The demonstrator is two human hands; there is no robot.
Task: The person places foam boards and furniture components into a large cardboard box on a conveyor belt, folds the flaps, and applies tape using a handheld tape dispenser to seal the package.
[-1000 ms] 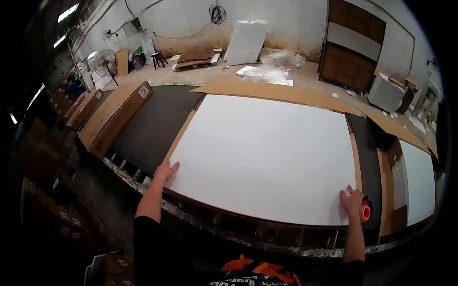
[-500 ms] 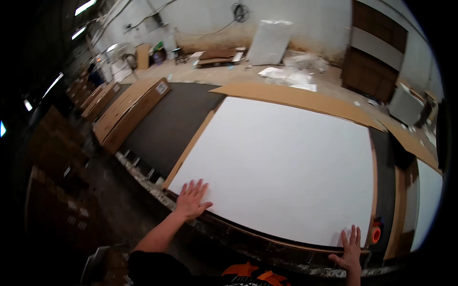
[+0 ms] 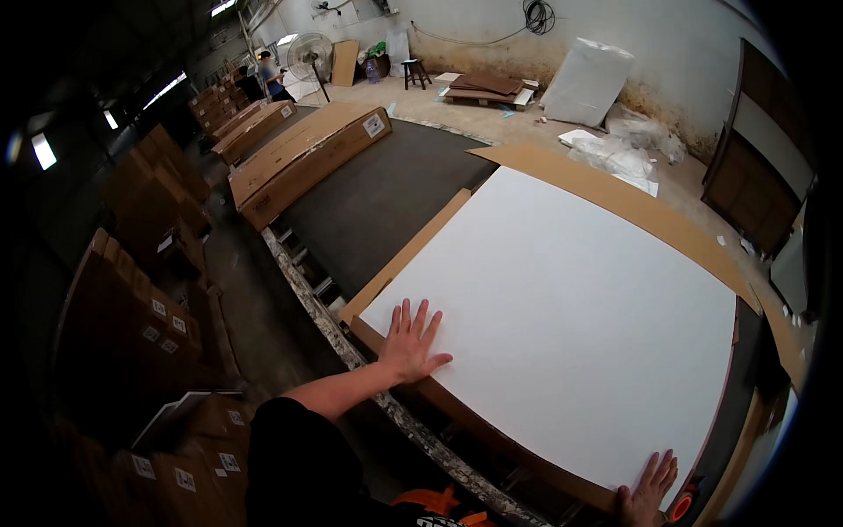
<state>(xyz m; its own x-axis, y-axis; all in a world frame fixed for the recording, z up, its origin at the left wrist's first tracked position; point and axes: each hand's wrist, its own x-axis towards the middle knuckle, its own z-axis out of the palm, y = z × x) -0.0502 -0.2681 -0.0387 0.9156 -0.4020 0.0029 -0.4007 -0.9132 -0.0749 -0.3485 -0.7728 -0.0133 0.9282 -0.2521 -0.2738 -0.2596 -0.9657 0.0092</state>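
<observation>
A large white panel (image 3: 571, 299) lies flat in an open cardboard carton, whose brown flap (image 3: 628, 206) folds out along the far side. Near the panel's left front corner, my left hand (image 3: 409, 346) rests with fingers spread, its palm at the front edge. My right hand (image 3: 648, 488) lies at the right front corner, fingers stretched over the white surface and nothing held. Just right of it is an orange ring-shaped thing (image 3: 682, 507), perhaps a tape roll.
The carton sits on a dark conveyor belt (image 3: 378, 189) with a worn metal side rail (image 3: 303, 281). Closed long cartons (image 3: 307, 158) stand farther along it. Stacked boxes (image 3: 158, 307) fill the left. By the wall are a fan (image 3: 310, 54), a stool (image 3: 416, 74) and plastic wrap (image 3: 628, 145).
My view has turned left, so the panel and belt appear shifted right and more tilted. Both hands stay at the panel's front edge, the right one now lying closer against it.
</observation>
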